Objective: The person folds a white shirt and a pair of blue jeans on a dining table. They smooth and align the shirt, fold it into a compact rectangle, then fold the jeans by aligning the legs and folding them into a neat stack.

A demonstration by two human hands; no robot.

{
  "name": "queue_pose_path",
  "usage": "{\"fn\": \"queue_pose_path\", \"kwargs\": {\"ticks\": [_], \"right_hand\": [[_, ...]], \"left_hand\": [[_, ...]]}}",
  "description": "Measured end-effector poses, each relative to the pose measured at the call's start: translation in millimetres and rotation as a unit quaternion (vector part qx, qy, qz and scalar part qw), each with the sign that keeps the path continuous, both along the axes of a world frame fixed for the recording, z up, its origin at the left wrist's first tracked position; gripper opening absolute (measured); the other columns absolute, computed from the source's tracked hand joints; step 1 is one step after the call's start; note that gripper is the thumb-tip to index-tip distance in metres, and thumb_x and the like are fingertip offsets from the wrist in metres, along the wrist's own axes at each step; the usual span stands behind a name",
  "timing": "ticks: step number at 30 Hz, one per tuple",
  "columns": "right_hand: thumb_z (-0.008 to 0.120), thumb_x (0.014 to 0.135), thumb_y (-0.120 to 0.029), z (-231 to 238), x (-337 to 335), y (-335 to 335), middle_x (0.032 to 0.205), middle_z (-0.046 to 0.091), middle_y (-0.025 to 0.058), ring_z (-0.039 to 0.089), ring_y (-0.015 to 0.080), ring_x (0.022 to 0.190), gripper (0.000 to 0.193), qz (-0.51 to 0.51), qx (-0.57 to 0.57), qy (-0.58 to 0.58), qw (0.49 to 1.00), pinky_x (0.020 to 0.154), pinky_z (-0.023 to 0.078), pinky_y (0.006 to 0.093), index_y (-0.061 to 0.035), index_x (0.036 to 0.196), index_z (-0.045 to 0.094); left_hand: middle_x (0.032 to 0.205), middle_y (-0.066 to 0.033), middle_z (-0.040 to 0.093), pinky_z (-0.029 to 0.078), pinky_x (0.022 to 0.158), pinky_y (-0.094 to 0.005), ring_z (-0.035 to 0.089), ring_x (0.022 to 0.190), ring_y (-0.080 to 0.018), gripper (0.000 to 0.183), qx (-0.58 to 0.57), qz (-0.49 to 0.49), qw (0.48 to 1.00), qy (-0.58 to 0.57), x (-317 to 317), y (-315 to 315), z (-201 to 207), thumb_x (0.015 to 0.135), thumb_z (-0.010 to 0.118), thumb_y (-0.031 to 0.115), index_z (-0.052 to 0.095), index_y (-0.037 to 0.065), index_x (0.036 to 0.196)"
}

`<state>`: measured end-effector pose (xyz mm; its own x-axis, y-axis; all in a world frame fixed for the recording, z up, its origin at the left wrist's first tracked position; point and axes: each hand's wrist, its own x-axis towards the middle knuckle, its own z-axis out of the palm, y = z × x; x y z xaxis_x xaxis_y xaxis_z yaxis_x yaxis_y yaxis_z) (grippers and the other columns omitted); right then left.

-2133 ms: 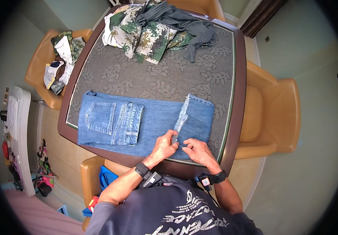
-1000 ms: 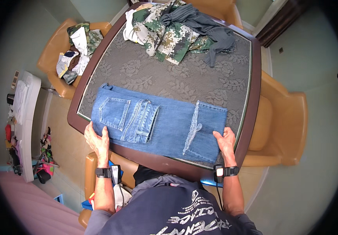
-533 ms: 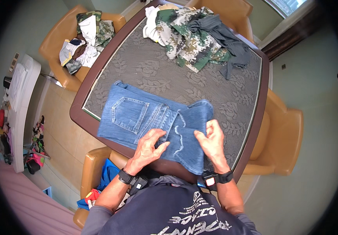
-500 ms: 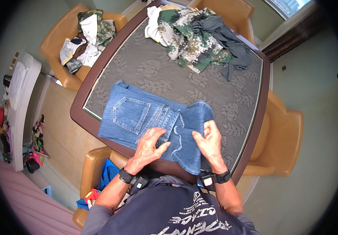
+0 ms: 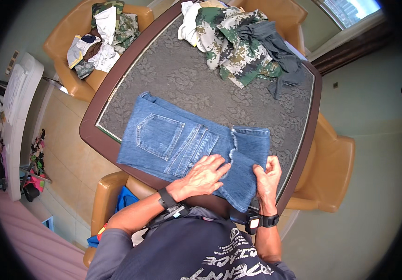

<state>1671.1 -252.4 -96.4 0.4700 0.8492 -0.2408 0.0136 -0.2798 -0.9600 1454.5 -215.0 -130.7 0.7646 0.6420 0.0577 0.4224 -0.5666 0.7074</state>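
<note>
A pair of blue jeans [image 5: 187,119] lies folded on the near side of the table, with a back pocket at its left and a leg part with a frayed edge at its right. My left hand [image 5: 203,176] rests on the denim beside that frayed edge, fingers stretched out. At the right end, my right hand [image 5: 267,181] grips the edge of the leg part between thumb and fingers. Its fingers beneath the cloth are partly hidden.
The dark patterned table [image 5: 159,65] has a brown rim [image 5: 89,119]. Camouflage clothing [image 5: 233,42], a grey garment [image 5: 275,51] and a white one [image 5: 189,23] are heaped at its far end. Tan chairs [image 5: 331,163] surround it; the far-left one holds more clothes [image 5: 103,51].
The frayed leg part has been drawn to the right and lies flatter. Both hands have shifted right; my right hand keeps to the cloth's right edge.
</note>
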Motion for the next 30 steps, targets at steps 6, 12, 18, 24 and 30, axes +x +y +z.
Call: {"fn": "queue_pose_path", "kwargs": {"ticks": [6,12,18,24,30], "right_hand": [[0.058,0.078,0.012,-0.8,38.1,-25.7,0.070,0.046,-0.0083,0.038,-0.0006,0.059,0.025,-0.058,-0.005,-0.044,0.997,0.054,0.033,0.0175,-0.0099,0.083,0.047],[0.060,0.078,0.012,-4.0,25.7,-19.1,0.071,0.048,-0.0077,0.039,-0.0004,0.060,0.026,-0.043,0.034,0.041,0.998,0.053,0.034,0.0179,-0.0095,0.084,0.047],[0.069,0.077,0.004,3.3,-10.9,-0.4,0.071,0.037,-0.0096,0.031,-0.0001,0.060,0.031,0.011,0.057,0.080,0.995,0.050,0.027,0.0197,-0.0123,0.082,0.044],[0.071,0.078,0.003,9.1,-53.2,31.7,0.070,0.034,-0.0090,0.029,0.0003,0.060,0.031,0.075,0.096,0.091,0.988,0.050,0.025,0.0204,-0.0107,0.080,0.043],[0.071,0.080,0.003,43.6,-114.9,65.7,0.067,0.036,-0.0099,0.030,-0.0009,0.056,0.030,0.118,0.100,0.116,0.981,0.046,0.025,0.0198,-0.0101,0.082,0.043]], "left_hand": [[0.134,-0.0240,0.050,0.039,0.105,-0.0495,0.043,0.131,-0.0404,0.067,-0.018,-0.025,0.999,-0.030,26.1,-9.3,-11.8,0.080,0.074,0.018,0.049,0.001,0.139],[0.143,-0.0238,0.046,0.044,0.107,-0.0438,0.050,0.129,-0.0404,0.063,-0.186,-0.083,0.978,-0.042,52.0,-17.8,-14.7,0.080,0.066,0.007,0.047,-0.002,0.140],[0.130,-0.0154,0.055,0.051,0.096,-0.0329,0.059,0.117,-0.0241,0.054,-0.378,0.093,0.909,-0.146,38.1,-18.7,18.4,0.084,0.070,0.003,0.053,-0.003,0.135],[0.147,-0.0159,0.043,0.043,0.108,-0.0432,0.045,0.135,-0.0284,0.094,-0.416,0.109,0.881,-0.199,-0.6,-17.3,69.2,0.079,0.084,0.021,0.030,0.005,0.154],[0.144,-0.0202,0.051,0.040,0.109,-0.0351,0.050,0.133,-0.0261,0.073,-0.315,0.237,0.902,-0.176,-37.1,-0.8,91.2,0.079,0.061,-0.005,0.038,-0.001,0.148]]}}
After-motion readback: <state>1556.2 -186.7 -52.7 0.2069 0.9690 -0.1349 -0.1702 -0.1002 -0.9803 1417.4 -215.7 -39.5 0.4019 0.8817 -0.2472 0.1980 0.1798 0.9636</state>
